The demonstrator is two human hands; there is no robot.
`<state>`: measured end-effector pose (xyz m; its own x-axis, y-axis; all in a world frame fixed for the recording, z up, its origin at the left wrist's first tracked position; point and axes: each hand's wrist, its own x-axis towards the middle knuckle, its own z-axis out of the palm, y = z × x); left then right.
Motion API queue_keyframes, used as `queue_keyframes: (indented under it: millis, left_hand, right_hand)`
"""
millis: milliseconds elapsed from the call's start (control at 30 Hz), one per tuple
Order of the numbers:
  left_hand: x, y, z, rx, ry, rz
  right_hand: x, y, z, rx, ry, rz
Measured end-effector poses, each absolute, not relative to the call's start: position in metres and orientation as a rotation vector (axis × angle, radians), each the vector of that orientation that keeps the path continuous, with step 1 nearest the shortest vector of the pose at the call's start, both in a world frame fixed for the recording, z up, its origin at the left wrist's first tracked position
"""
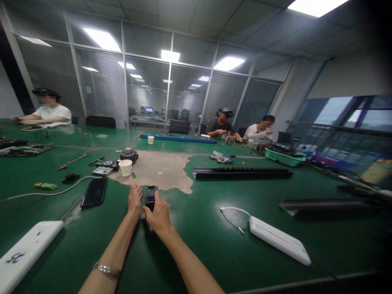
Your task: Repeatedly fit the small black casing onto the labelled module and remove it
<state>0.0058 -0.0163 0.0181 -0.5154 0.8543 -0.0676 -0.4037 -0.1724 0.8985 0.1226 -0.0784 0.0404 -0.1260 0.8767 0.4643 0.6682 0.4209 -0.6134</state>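
A small dark box-shaped device [151, 197] stands on the green table [196, 245] between my hands. My right hand [159, 213] is at its right side, thumb and fingers around its near end, and grips it. My left hand [134, 199] is just left of the device, on edge, with a narrow gap between them. Its fingers point forward, slightly bent and apart, with nothing in them. Beyond the device lies a bare brownish patch [159, 167] of the table top. A paper cup [125, 168] stands at its left edge, beside metal parts [102, 170].
A black phone [94, 192] and a white power bank-like box [29, 255] lie left. On the right are a white bar with a cable [278, 240], a long black rail [241, 173] and a green basket [284, 156]. Several people sit across the table.
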Motion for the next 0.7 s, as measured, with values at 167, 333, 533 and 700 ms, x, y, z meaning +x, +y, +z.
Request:
queue_keyframes:
  millis: [167,333,533,700]
  left_hand:
    - [0.006,-0.014,0.018,0.581,1.199,1.806]
    - [0.004,-0.011,0.019,0.556,1.218,1.781]
    - [0.005,-0.011,0.018,0.550,1.203,1.788]
    - [0.009,-0.014,0.015,0.591,1.153,1.805]
  right_hand:
    - [0.110,-0.079,0.042,-1.433,-1.837,0.348]
    - [0.099,-0.079,0.043,-1.541,-1.838,0.317]
    - [0.104,-0.079,0.062,-1.467,-1.738,0.303]
    - [0.147,-0.067,0.088,-1.396,-1.682,0.177]
